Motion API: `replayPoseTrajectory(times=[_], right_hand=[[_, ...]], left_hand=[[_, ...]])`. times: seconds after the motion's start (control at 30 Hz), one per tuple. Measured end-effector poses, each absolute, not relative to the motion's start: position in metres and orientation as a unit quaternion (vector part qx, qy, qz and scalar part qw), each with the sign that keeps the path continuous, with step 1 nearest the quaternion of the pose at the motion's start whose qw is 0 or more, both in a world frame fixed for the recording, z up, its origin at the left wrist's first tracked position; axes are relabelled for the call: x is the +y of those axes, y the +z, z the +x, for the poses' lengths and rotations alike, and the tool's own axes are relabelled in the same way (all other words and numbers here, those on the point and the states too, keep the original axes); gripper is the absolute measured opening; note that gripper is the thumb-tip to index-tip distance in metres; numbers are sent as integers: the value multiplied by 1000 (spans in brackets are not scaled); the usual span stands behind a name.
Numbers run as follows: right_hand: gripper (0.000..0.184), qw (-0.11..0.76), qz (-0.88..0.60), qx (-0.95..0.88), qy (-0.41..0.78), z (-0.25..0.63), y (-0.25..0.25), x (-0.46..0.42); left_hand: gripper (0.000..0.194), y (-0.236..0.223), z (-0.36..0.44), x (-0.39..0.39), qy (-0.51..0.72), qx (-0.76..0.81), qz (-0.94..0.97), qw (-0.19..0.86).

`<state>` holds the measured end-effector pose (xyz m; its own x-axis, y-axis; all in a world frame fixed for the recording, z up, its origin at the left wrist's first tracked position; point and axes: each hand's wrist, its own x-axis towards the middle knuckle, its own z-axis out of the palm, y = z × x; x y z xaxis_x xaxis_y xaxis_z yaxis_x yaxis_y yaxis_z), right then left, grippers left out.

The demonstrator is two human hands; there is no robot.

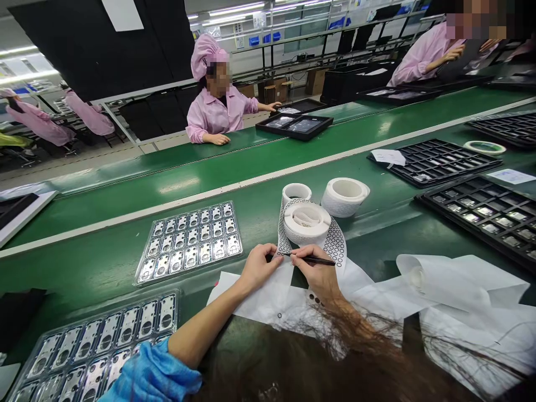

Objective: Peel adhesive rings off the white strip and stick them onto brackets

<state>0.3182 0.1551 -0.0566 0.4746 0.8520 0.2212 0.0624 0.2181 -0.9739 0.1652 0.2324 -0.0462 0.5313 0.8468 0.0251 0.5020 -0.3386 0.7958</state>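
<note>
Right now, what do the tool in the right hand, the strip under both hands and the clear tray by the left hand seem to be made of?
Tool in the right hand: thin, dark, matte, probably metal or plastic tweezers; too small to tell.
Strip under the left hand: white, thin, curling, likely paper liner printed with black rings.
Clear tray: glossy, see-through moulded plastic; its parts look like shiny metal.

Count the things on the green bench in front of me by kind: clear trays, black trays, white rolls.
Clear plastic blister trays of metal parts: 2
Black gridded plastic trays on the right: 3
White rolls and spools near the hands: 3
Total: 8
</note>
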Motion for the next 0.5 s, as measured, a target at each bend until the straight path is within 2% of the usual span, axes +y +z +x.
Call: replayPoseTrajectory(times=[0.33,0.43,0.5], right_hand=[[16,670,-531,-416,311,320,-58,153],[17,688,-513,-401,319,320,-57,152],[19,705,-499,-388,321,320,-50,146]], left_hand=[[9,-48,165,229,232,423,793,372],[15,-48,166,231,239,408,801,367],[25,-45,166,231,247,395,805,366]])
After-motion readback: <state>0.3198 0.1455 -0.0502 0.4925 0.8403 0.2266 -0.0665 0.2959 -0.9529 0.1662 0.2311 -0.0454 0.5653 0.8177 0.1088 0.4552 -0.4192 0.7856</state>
